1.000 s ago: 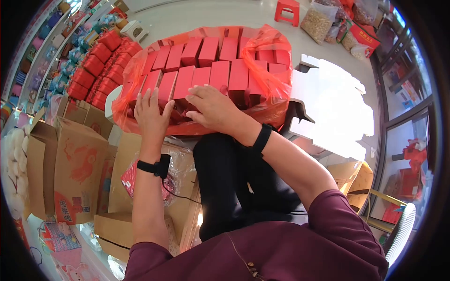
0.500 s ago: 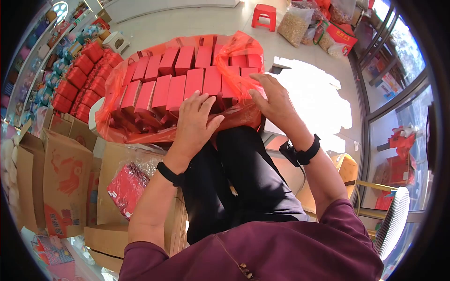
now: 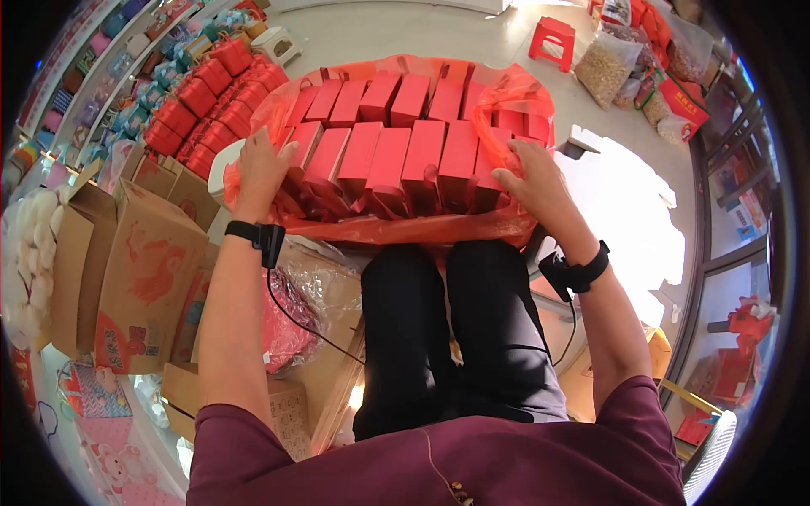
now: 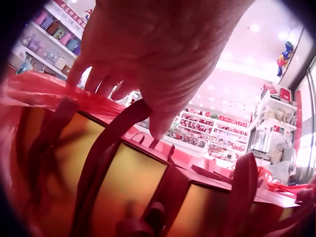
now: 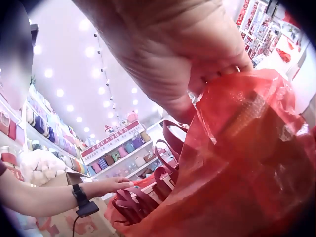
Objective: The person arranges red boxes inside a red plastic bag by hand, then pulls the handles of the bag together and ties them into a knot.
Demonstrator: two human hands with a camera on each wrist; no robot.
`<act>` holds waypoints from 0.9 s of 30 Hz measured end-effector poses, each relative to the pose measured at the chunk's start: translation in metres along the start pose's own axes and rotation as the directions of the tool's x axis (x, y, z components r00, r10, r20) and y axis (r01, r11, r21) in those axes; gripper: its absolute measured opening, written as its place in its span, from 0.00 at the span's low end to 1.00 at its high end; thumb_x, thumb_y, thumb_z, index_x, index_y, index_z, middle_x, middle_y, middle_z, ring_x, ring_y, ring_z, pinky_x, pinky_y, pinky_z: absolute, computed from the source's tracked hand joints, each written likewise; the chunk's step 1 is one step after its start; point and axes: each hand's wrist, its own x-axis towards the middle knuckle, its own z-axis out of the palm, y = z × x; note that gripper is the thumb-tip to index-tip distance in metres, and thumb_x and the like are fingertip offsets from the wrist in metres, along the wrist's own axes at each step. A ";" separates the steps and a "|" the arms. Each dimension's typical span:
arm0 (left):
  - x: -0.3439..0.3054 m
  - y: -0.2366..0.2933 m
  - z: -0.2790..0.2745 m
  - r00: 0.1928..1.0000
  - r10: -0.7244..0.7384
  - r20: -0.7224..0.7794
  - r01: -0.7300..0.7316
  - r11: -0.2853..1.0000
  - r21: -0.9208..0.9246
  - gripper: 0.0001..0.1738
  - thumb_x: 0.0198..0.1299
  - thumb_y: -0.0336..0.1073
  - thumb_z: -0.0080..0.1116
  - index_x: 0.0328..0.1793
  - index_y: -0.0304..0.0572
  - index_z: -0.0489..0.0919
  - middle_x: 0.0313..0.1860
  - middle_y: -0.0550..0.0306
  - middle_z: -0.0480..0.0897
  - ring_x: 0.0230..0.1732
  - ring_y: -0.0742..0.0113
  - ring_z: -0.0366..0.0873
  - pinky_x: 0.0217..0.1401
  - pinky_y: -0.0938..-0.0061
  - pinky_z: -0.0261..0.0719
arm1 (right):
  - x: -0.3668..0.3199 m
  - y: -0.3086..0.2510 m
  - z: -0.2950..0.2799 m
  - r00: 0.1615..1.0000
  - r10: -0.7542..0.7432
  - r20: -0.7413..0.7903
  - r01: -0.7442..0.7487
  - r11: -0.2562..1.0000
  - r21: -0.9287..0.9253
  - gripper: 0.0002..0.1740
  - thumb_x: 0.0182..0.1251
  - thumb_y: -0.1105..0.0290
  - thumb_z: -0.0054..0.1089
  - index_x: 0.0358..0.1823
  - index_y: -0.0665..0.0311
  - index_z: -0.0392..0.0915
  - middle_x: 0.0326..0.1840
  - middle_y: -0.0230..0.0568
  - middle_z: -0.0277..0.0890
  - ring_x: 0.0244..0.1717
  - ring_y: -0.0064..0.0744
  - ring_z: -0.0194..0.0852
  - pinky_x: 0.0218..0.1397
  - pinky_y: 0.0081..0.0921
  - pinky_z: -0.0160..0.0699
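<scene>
A translucent red plastic bag [image 3: 388, 233] stands in front of the knees, filled with rows of red paper gift bags [image 3: 430, 156] with dark red ribbon handles [image 4: 106, 143]. My left hand [image 3: 263, 173] is at the bag's left rim, fingers extended onto the plastic and thumb apart, as the left wrist view shows. At the right side, my right hand [image 3: 540, 181] grips the gathered edge of the plastic between thumb and curled fingers. The fingertips are partly hidden behind the plastic in the right wrist view.
Cardboard boxes [image 3: 148, 274] stand at the left, with red boxes [image 3: 198, 97] stacked behind them. White sheets [image 3: 624, 211] lie at the right in bright sunlight. A red stool [image 3: 553, 44] and bags of nuts [image 3: 607, 59] stand at the back right.
My hands have moved apart, the left to the bag's left rim. The right moved from the front middle to the right side and now holds the plastic edge. The head view shifted.
</scene>
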 end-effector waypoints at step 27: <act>0.019 -0.060 0.029 0.919 0.114 0.377 -0.191 0.966 0.172 0.22 0.76 0.44 0.51 0.63 0.33 0.76 0.52 0.40 0.78 0.54 0.40 0.75 0.58 0.51 0.72 | 0.084 -0.041 -0.081 0.653 0.582 0.486 -0.757 0.529 0.383 0.12 0.71 0.68 0.56 0.47 0.70 0.78 0.35 0.35 0.77 0.40 0.28 0.78 0.56 0.28 0.75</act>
